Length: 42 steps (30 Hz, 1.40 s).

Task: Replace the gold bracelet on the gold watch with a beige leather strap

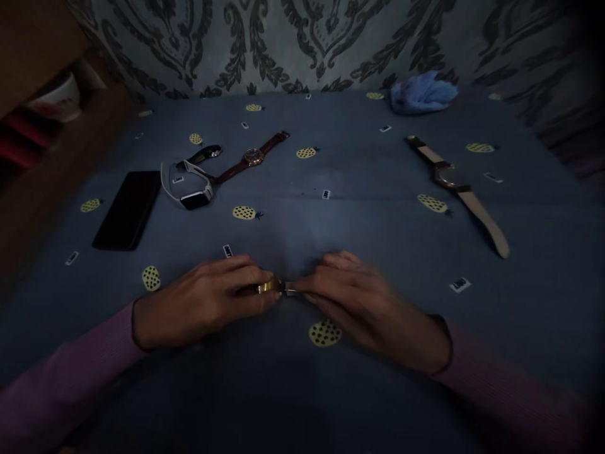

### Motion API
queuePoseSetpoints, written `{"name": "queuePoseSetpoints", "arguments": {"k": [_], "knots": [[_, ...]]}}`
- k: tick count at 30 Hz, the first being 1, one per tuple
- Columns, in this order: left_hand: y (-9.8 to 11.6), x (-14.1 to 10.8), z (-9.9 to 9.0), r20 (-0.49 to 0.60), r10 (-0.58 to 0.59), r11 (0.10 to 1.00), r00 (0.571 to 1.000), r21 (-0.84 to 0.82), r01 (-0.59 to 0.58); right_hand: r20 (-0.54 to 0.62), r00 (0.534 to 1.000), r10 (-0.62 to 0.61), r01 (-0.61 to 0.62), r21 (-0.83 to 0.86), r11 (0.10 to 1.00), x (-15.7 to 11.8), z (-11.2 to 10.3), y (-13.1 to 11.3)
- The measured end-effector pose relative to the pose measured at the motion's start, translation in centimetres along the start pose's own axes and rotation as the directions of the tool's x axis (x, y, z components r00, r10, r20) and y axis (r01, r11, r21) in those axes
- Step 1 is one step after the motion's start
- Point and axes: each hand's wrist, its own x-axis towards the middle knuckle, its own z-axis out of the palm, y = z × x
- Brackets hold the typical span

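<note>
Near the table's front, my left hand [208,299] is closed on a gold-coloured wristwatch [269,287], pinching it between thumb and fingers. From the right, my right hand [363,302] grips a thin, flat silvery piece [290,289], which meets the watch's dark edge. Whether this piece is part of the watch or a separate tool, I cannot tell. Fingers hide much of both things, and the light is dim. Both hands rest low over the tablecloth, fingertips nearly meeting.
On the left lie a black phone [127,211], a white-strapped smartwatch [195,200], a black-strapped watch [203,153] and a brown-strapped watch [254,156]. Another watch [447,176] lies face down at right. A crumpled blue cloth [423,93] sits by the patterned wall.
</note>
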Motion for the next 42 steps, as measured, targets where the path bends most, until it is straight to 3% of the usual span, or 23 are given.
{"name": "queuePoseSetpoints", "arguments": {"k": [10, 22, 32, 42], "knots": [[-0.5, -0.5, 0.9, -0.085, 0.02, 0.999, 0.996, -0.039, -0.024, 0.007, 0.998, -0.057, 0.057, 0.009, 0.998, 0.0, 0.0, 0.2], [-0.2, -0.3, 1.0, -0.11, 0.014, 0.996, 0.994, -0.084, -0.024, 0.056, 0.997, -0.059, 0.061, -0.05, 0.997, 0.0, 0.1, 0.2], [0.1, 0.0, 0.5, -0.073, 0.027, 0.999, 0.997, -0.036, -0.03, 0.113, 0.993, -0.017, 0.021, -0.028, 0.999, 0.3, -0.4, 0.1], [0.8, -0.1, 0.2, 0.047, -0.026, 1.0, 0.999, -0.015, 0.026, 0.139, 0.989, 0.049, -0.056, 0.048, 0.997, 0.3, -0.4, -0.1]]}}
